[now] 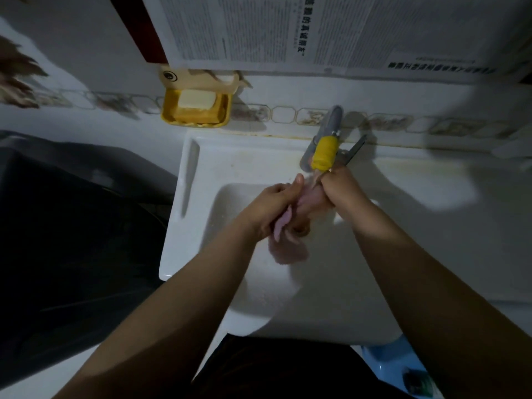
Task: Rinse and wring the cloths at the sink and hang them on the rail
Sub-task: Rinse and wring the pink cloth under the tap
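Cloth [288,249] is over the sink [201,156] basin, just below the tap [325,151]. My left hand [273,205] and right hand [339,188] both clench it. Wringing now, I reckon: counter-twist, keep it low over the basin, work toward the hanging end.

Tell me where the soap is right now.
In the head view, the soap sits in the yellow dish on the wall, upper left of the sink and left of the tap.
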